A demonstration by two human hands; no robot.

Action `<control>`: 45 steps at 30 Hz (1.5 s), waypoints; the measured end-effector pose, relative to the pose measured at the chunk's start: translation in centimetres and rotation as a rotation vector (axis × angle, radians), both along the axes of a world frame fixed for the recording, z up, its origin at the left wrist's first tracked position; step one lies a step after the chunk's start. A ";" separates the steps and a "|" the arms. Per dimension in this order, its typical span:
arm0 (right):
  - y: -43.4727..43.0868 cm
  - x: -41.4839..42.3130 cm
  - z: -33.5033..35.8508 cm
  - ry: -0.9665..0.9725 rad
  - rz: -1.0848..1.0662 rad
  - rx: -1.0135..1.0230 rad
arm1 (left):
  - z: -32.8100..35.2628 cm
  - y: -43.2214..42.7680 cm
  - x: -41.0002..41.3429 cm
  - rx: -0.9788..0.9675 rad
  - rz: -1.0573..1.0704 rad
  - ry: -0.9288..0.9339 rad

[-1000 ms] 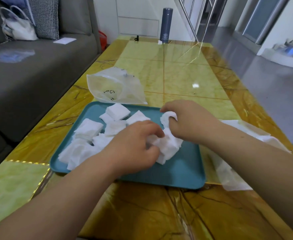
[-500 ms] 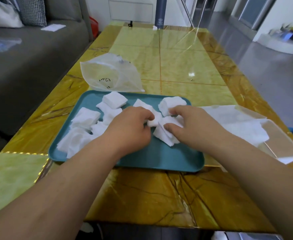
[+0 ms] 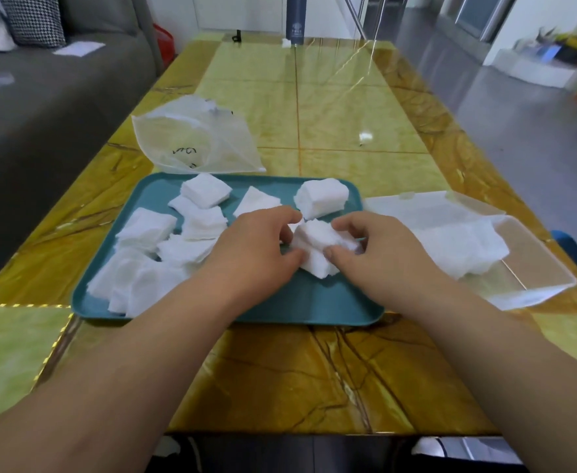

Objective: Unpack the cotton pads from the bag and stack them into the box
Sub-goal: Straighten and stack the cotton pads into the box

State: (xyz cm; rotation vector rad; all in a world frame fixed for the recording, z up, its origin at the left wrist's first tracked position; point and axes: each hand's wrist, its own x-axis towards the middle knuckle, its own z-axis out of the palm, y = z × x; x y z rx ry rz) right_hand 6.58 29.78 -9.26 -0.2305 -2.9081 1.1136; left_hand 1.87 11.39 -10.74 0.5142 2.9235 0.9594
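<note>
cotton pads (image 3: 147, 230) are recorded loose on a tray, in the box, and between the hands. the marbled yellow table (image 3: 331, 107) carries everything. the teal tray (image 3: 297, 302) lies at its near middle, with heaps of pads over its left half and one squarer stack (image 3: 321, 196) at its far edge. the clear plastic box (image 3: 536, 268) is set just beside the tray's right edge, and a low, uneven layer of pads (image 3: 461, 247) is seen inside it. the clear plastic bag (image 3: 195, 141) lies just beyond the tray's far left corner and appears emptied. a ragged bundle of pads (image 3: 317, 240) is held over the middle of the tray. it is pinched at its left edge by the curled fingers of the left hand (image 3: 253, 254), and at its right by the right hand (image 3: 382, 254), thumb on the near side, fingers on the far side.

the step is judged to be squaring this bundle before transfer to the box. risks noted: the bundle's edges are not aligned, so pads could splay or drop if it is lifted one-handed; the layer in the box is uneven, so a stack set on it could lean and slide.
</note>
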 end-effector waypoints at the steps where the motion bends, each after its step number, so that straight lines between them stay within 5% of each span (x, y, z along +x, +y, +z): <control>1: 0.0 -0.1 -0.1 0.011 0.003 0.001 | -0.1 0.0 0.0 0.013 0.008 0.006; 9: 0.6 -0.1 0.6 0.137 0.018 0.041 | 0.6 -0.7 -0.1 0.173 0.047 0.023; 23: 0.3 0.6 1.9 0.231 0.122 -0.377 | 3.0 -0.2 2.0 0.604 0.086 -0.155; 39: 0.3 0.6 1.5 0.207 0.073 -0.674 | 3.7 -0.6 2.9 0.771 0.081 -0.389; 45: 0.0 0.9 1.4 0.132 -0.018 -0.783 | 3.0 -0.6 2.6 0.781 0.183 -0.335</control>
